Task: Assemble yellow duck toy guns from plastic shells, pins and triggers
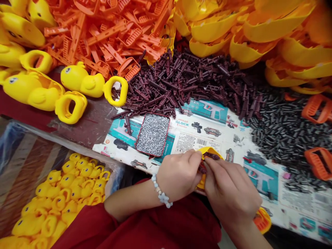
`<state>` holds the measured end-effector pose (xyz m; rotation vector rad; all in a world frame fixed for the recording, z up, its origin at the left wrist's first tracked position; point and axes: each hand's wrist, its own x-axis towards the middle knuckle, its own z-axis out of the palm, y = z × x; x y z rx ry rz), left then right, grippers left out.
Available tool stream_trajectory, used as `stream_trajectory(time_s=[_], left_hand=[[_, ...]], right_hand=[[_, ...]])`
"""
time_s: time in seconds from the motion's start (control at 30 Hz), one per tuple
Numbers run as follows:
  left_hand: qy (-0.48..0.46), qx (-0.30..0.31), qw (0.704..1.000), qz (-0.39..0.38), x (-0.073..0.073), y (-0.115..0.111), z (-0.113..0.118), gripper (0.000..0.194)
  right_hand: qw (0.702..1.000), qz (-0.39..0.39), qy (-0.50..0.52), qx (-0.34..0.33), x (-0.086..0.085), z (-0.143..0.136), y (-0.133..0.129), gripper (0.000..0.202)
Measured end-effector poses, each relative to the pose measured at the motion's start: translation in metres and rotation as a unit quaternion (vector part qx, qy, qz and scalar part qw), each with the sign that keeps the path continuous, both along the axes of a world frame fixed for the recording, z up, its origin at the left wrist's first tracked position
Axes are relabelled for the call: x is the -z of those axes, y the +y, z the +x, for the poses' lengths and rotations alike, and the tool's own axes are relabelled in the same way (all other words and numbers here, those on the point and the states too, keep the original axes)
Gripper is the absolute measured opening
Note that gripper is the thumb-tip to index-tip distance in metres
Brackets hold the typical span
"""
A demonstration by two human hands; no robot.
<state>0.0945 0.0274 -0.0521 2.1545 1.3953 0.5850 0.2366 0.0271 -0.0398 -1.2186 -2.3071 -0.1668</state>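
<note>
Two hands meet at the near edge of the tabletop (233, 138). Left hand (178, 174), fist-like, beaded bracelet at the wrist, thumb and forefinger pinched on a yellow shell (207, 150). Right hand (230, 190) lies across from it, fingertips closed narrow on a maroon part (211, 156) pressed at the shell's top; a second maroon part shows between the hands. One red tray (153, 134) sits just beyond the left hand, full of small silver pins, too many to count. Behind it a maroon pile (186, 81) at mid-tabletop, uncountable; a black pile (282, 128) toward the right edge with three orange grips lying on or beside it. Far edge: orange pile (109, 31) left of centre, heap of yellow half-shells (259, 27) to the right. Far left corner: at least four finished ducks (80, 81). Below the left edge, one bin (31, 155) holding many small yellow ducks.
</note>
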Motion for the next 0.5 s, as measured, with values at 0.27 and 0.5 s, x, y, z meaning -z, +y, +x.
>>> stream_trajectory(time_s=[0.27,0.5], left_hand=[[-0.283,-0.029,0.956,-0.068,-0.003,0.006,-0.007,0.036],[-0.632,-0.024,0.710,-0.310,-0.001,-0.015,-0.011,0.078]], right_hand=[[0.978,-0.183,0.100,-0.013,-0.013,0.043,0.008,0.037],[0.763,-0.173,0.602,0.161,-0.007,0.057,0.071,0.051]])
